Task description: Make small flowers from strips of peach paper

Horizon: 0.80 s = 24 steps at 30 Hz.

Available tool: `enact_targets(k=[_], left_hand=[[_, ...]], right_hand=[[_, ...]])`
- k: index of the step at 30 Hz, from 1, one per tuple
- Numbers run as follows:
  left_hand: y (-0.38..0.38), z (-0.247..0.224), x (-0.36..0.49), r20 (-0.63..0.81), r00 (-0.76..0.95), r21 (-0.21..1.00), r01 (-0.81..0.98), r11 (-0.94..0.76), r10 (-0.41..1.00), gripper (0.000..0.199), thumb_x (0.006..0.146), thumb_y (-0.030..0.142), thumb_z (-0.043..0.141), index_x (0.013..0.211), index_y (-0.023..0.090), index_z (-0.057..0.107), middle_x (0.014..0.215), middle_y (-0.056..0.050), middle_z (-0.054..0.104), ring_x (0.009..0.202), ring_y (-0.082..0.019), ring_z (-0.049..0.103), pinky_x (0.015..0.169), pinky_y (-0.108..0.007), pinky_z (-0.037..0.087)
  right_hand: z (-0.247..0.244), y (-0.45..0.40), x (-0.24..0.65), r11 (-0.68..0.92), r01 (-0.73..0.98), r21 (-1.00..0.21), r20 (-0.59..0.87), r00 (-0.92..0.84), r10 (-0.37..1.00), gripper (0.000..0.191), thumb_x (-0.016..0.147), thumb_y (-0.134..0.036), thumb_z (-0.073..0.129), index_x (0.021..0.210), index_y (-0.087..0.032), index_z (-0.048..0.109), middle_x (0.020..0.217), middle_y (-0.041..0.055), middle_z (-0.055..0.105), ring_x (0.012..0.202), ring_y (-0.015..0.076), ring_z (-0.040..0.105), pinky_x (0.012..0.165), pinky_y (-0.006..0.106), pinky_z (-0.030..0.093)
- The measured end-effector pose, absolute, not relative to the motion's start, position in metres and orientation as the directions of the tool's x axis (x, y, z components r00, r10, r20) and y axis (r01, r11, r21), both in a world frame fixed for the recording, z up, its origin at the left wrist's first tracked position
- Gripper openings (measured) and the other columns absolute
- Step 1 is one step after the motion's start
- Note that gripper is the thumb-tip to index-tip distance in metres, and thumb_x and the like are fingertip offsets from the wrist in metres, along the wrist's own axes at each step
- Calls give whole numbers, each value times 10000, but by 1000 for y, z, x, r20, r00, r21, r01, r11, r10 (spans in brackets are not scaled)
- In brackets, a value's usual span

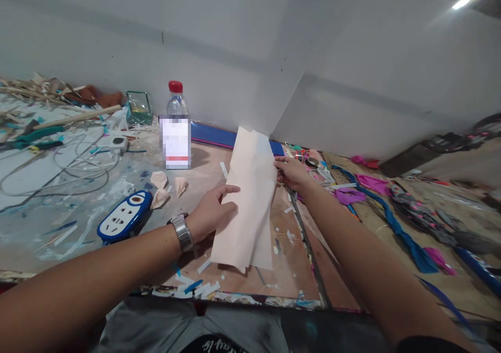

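Observation:
Long, pale peach sheets of paper (250, 202) lie in a loose stack, raised and slightly curled, over the middle of the worktable. At the stack's left edge, my left hand (213, 212) grips it with the thumb and index finger on top; the other fingers are partly hidden. On the far right edge, the fingers of my right hand (293, 173) pinch the paper, their tips partly out of sight. Several small folded peach paper pieces (159, 198) rest left of my left hand.
A blue-and-white power strip (125, 217) sits at left. Behind it stand a phone with a blurred screen (175, 143) and a red-capped bottle (177, 100). Green-handled pliers (37, 136) and a cable (84, 173) lie far left. Fabric strips (399, 228) cover the right side.

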<state>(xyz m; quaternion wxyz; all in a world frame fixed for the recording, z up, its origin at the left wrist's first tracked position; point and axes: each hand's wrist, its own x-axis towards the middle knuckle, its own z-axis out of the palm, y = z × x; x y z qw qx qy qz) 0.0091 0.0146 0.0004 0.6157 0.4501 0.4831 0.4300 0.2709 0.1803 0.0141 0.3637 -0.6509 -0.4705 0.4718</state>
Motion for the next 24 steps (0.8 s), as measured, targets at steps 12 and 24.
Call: enact_targets(k=[12,24], left_hand=[[15,-1,9,-13,204,996,-88,31,979,761,683,97,664,1432,166,548,1379,-96,687,1211,-283,668,1058,-392,540],[16,-7,9,-200,271,975,-41,219,942,857,733,243,793,1530,178,487,1611,-179,510,1324,-374,633,1080,-530,544]], right_hand=[[27,167,308,5,535,-845,32,41,999,453,901,-380,662,1305,-211,546,859,16,709,516,119,581,477,234,451],[34,139,357,103,951,-291,-95,-136,986,308,697,-288,811,986,-183,839,903,87,811,797,253,707,765,328,487]])
